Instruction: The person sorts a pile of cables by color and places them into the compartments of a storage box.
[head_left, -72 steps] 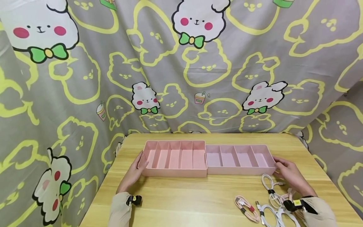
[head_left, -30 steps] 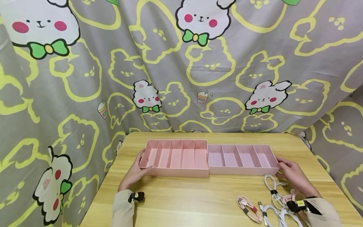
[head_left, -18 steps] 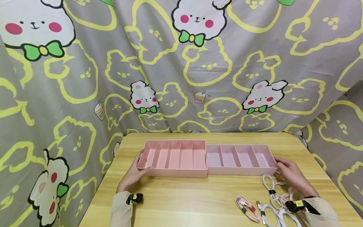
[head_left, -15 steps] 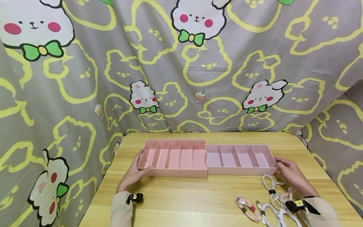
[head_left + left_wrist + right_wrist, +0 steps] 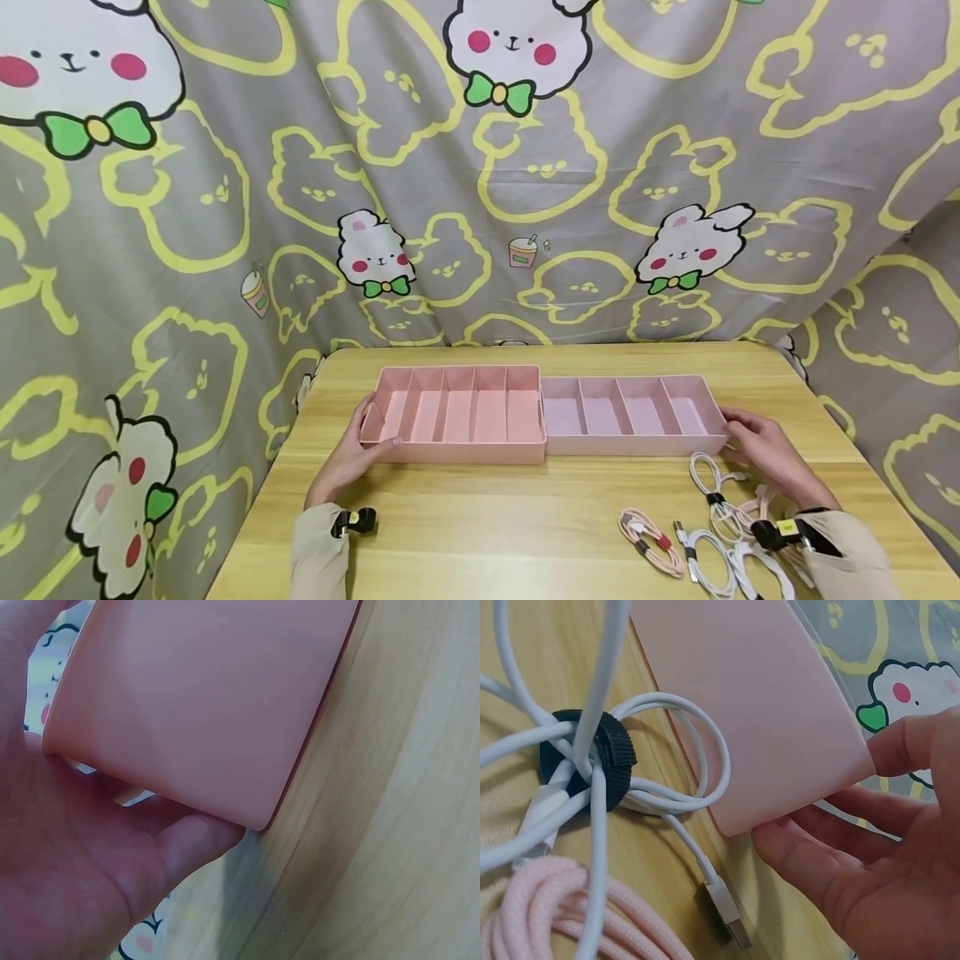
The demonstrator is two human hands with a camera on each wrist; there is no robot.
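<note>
Two divided storage boxes stand end to end on the table: a salmon-pink box with five compartments on the left and a paler lilac-pink box with four visible compartments on the right. My left hand grips the pink box's left end, its thumb at the front corner. In the left wrist view its fingers curve around that end. At the opposite end, my right hand holds the lilac-pink box's outer end. The right wrist view shows bent fingers and thumb touching its edges. The compartments look empty.
Several bundled charging cables lie at the front right. They include a pink cable, a white cable and another white cable close to my right hand. A patterned curtain hangs behind the wooden table.
My left thumb has shifted from over the pink box's left corner onto its front edge. Both boxes keep their place on the table; the head view has drifted slightly.
</note>
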